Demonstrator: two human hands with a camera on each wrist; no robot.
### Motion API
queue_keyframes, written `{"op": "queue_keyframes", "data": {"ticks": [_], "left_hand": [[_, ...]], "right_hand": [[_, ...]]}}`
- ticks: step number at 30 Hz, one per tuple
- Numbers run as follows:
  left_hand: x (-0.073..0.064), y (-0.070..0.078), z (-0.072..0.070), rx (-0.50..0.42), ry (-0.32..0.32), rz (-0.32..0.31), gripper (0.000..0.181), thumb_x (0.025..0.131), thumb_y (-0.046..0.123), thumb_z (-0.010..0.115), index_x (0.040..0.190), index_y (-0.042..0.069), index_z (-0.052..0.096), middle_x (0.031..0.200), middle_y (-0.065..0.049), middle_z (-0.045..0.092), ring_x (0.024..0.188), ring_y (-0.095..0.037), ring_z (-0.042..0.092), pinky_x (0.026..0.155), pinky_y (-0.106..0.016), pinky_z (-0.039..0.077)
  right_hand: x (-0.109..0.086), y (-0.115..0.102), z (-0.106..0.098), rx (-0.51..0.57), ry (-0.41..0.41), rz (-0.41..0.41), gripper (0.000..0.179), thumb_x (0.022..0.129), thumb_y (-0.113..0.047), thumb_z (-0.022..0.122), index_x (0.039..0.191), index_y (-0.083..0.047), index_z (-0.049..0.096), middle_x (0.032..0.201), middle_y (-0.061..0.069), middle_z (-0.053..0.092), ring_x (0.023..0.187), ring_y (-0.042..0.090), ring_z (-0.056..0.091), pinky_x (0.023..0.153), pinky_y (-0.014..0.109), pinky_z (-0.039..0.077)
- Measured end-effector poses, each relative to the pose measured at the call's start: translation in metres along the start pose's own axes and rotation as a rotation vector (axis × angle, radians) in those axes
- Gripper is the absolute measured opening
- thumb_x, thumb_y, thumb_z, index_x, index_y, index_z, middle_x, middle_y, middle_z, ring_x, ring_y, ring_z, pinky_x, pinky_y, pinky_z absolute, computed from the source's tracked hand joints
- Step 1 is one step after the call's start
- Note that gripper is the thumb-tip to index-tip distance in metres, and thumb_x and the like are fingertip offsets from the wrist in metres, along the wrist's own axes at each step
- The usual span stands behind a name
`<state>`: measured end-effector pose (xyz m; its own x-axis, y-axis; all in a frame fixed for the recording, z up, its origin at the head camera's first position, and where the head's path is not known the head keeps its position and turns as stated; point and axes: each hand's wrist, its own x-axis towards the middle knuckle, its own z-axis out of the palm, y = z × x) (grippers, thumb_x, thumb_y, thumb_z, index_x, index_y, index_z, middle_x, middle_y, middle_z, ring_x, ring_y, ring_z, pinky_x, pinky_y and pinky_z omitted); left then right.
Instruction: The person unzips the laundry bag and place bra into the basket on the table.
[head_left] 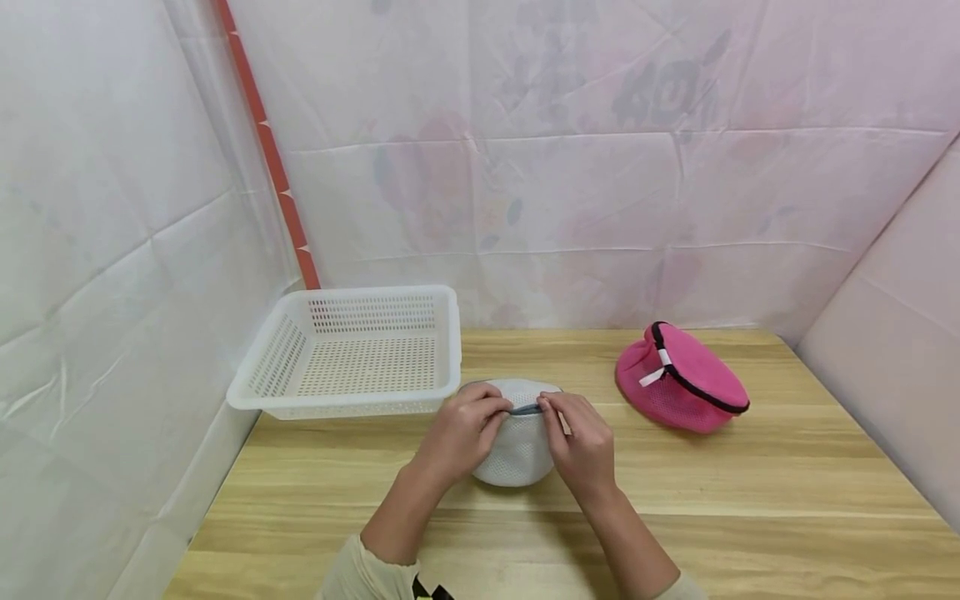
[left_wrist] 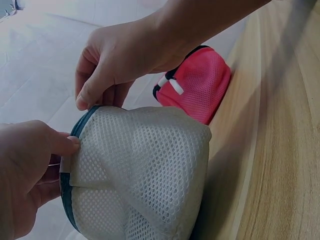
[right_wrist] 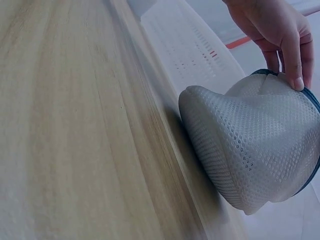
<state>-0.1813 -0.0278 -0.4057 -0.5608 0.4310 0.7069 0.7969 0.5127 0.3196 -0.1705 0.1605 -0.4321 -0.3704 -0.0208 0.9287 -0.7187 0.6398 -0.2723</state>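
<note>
A white mesh laundry bag (head_left: 517, 458) with a dark blue-green zipper (head_left: 527, 409) sits on the table between both hands. My left hand (head_left: 463, 429) pinches the zippered rim on its left side, thumb on the mesh in the left wrist view. A short way to the right along the same rim, my right hand (head_left: 583, 442) pinches the zipper edge between thumb and fingers. The bag's mesh side (right_wrist: 260, 145) bulges and creases in the right wrist view, where the right hand is out of sight.
A white perforated plastic basket (head_left: 450, 350) stands at the back left of the wooden table (head_left: 712, 508). To the right lies a pink mesh bag (head_left: 701, 367) with a black zipper and white tab. White sheeting (head_left: 570, 200) encloses the table's back and sides.
</note>
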Motion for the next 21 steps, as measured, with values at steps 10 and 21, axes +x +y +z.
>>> {"op": "queue_keyframes", "data": {"ticks": [10,21], "left_hand": [[0.001,0.004,0.005,0.111,0.045,0.067,0.012,0.08,0.014,0.08,0.091,0.009,0.078,0.092,0.001,0.068,0.089,-0.015,0.064,0.082,-0.025,0.054],[0.001,0.011,0.01,0.077,0.019,0.05,0.005,0.087,0.011,0.074,0.091,0.008,0.076,0.091,0.001,0.067,0.087,-0.012,0.062,0.079,-0.027,0.051]], "right_hand": [[-0.001,-0.005,0.002,-0.041,-0.025,-0.059,0.018,0.095,-0.015,0.065,0.092,0.0,0.074,0.086,0.008,0.074,0.076,0.022,0.071,0.077,0.027,0.058],[0.0,-0.012,0.006,-0.017,-0.012,-0.126,0.021,0.098,-0.015,0.062,0.091,0.001,0.074,0.084,0.008,0.073,0.073,0.022,0.069,0.07,0.031,0.058]]}}
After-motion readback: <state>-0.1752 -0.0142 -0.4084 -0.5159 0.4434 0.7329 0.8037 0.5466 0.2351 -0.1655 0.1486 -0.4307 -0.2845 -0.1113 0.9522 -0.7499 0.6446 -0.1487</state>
